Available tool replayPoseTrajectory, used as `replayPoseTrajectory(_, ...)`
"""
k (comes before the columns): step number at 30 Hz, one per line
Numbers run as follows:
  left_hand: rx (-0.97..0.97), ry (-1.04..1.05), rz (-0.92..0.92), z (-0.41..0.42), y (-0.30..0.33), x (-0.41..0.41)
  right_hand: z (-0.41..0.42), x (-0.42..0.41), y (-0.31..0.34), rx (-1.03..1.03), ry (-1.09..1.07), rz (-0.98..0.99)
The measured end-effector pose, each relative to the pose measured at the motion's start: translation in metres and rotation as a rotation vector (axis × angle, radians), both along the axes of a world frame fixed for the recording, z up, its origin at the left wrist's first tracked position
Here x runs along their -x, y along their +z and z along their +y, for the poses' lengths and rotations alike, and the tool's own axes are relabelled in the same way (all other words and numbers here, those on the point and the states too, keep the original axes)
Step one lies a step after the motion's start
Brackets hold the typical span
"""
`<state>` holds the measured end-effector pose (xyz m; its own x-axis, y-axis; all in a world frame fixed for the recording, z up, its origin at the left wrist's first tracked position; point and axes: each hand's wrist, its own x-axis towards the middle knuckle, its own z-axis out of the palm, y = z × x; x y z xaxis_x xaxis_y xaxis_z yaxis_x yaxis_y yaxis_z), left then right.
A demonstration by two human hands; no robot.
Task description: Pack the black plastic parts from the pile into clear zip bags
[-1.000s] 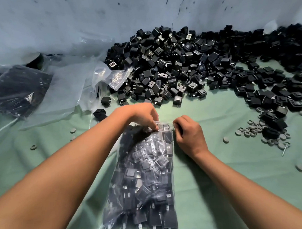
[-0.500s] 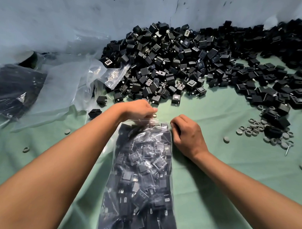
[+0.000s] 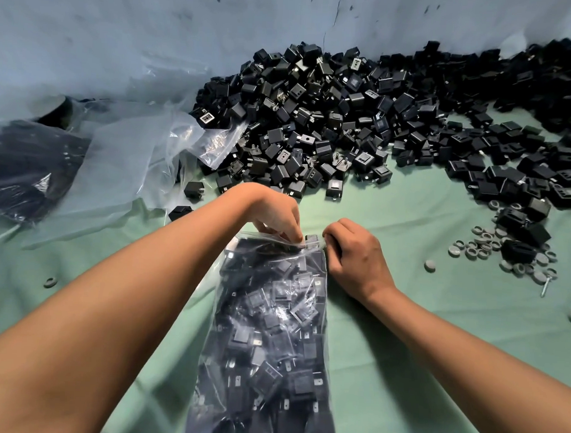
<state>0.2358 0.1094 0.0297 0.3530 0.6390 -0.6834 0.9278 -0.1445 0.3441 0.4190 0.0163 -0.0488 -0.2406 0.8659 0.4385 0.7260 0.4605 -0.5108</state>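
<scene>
Frame centre: left hand (image 3: 274, 212) and right hand (image 3: 357, 254) fingers pinch the filled zip bag (image 3: 270, 339) top edge, clamped on its seal.

Both bare forearms are reaching forward from the near edge of the tabletop and converging toward its middle. The left forearm is crossing in from the near left corner, its wrist bending downward. The left hand (image 3: 273, 212) is hanging knuckles-up, its fingertips (image 3: 294, 237) pointing down and pinching the top edge of the filled zip bag (image 3: 270, 339). The right forearm is coming in from the near right corner, lying lower and flatter. The right hand (image 3: 357, 251) is showing its back to the camera, its fingers curling under and gripping the bag's top right corner. The two hands are sitting close together, not touching.
</scene>
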Motion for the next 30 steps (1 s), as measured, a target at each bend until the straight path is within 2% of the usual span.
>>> replayPoseTrajectory(5, -0.212, 0.013, -0.061, 0.000, -0.006, 0.007, 0.000, 0.000, 0.001, -0.003, 0.000, -0.008)
replayPoseTrajectory(10, -0.323, -0.042, -0.095, -0.004, -0.016, 0.011, 0.000, 0.000, 0.001, -0.003, -0.001, -0.018)
replayPoseTrajectory(19, -0.103, 0.065, -0.242, -0.006, -0.013, 0.018, 0.000, 0.001, 0.001, -0.001, -0.003, -0.028)
replayPoseTrajectory(25, -0.074, 0.070, -0.271, -0.009, -0.009, 0.019, -0.001, 0.001, 0.002, 0.000, -0.002, -0.029)
replayPoseTrajectory(30, -0.126, -0.002, -0.194, -0.007, -0.007, 0.015, -0.001, 0.001, 0.001, 0.004, -0.005, -0.027)
